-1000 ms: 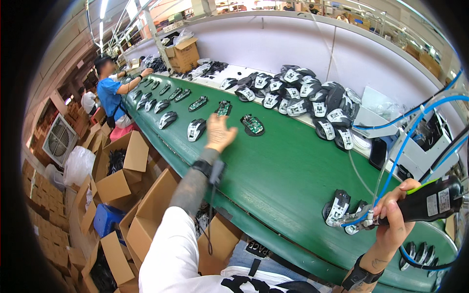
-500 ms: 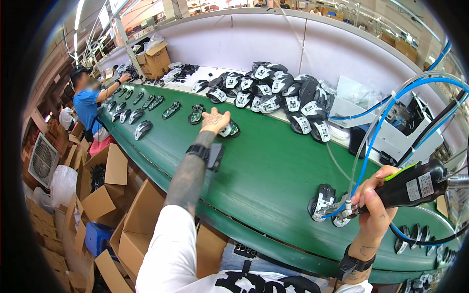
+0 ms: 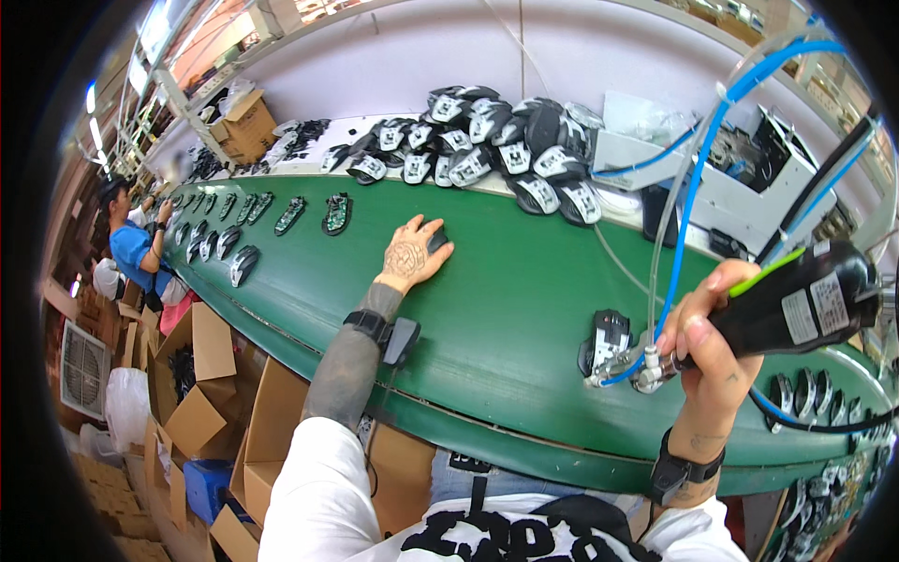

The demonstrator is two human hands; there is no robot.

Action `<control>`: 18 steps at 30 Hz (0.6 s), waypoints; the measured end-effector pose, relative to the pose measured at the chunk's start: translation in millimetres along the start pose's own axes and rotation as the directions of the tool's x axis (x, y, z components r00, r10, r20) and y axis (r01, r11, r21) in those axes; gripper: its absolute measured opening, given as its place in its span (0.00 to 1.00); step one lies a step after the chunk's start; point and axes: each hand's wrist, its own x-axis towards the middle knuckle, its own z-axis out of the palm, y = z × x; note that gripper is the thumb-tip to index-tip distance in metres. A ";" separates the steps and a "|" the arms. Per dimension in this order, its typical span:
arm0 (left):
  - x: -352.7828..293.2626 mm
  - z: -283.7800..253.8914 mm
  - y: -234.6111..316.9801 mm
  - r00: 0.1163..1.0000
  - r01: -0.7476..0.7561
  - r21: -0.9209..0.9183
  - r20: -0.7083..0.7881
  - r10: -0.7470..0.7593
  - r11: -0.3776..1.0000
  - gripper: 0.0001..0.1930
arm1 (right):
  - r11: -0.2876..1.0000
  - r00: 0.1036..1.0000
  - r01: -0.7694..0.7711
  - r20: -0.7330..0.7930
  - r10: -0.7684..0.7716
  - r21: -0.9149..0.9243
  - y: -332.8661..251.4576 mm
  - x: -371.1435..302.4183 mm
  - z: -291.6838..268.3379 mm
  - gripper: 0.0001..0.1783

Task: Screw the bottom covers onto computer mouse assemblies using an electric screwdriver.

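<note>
On the green belt, my left hand (image 3: 409, 258) is curled over a computer mouse (image 3: 437, 241), of which only a dark bit shows between thumb and fingers. Wrapped round the black body of a power screwdriver (image 3: 796, 302) with a green stripe is my right hand (image 3: 707, 328). Blue and clear hoses run to the metal fitting (image 3: 651, 367) at its left end. Next to that fitting a grey-and-black mouse part (image 3: 607, 339) lies on the belt. Farther left lie an open mouse base with a green circuit board (image 3: 336, 214) and several more like it.
A heap of mouse shells (image 3: 506, 140) sits on the white ledge behind the belt. White boxes (image 3: 646, 150) stand to its right. More mice (image 3: 805, 393) line the belt's right end. Cardboard boxes (image 3: 272, 450) stand along the near left. A co-worker in blue (image 3: 136, 248) is at the far left.
My view has turned slightly, so the scene sits differently. My left hand, spread above an open mouse base earlier, now curls over a mouse nearer me. The right hand keeps its hold on the screwdriver.
</note>
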 end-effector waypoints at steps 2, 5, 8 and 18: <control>-1.2 0.0 4.1 0.997 0.029 0.033 -0.069 -0.027 0.999 0.28 | 1.000 1.000 0.004 0.031 -0.004 0.002 1.0 0.7 -1.8 0.18; -7.7 -6.0 6.0 1.000 -0.016 0.084 0.007 0.016 0.996 0.27 | 1.000 0.999 0.016 0.047 -0.016 0.009 2.2 1.5 -4.4 0.18; -20.7 -25.5 47.5 0.982 -0.024 0.106 0.190 0.004 0.994 0.27 | 0.997 0.997 0.072 -0.001 -0.072 0.026 1.8 4.1 -11.4 0.20; -65.5 -38.2 203.9 0.888 0.454 -0.470 0.306 0.343 -0.757 0.21 | 0.892 0.857 0.451 -0.260 -0.444 -0.035 -7.7 8.8 -33.0 0.14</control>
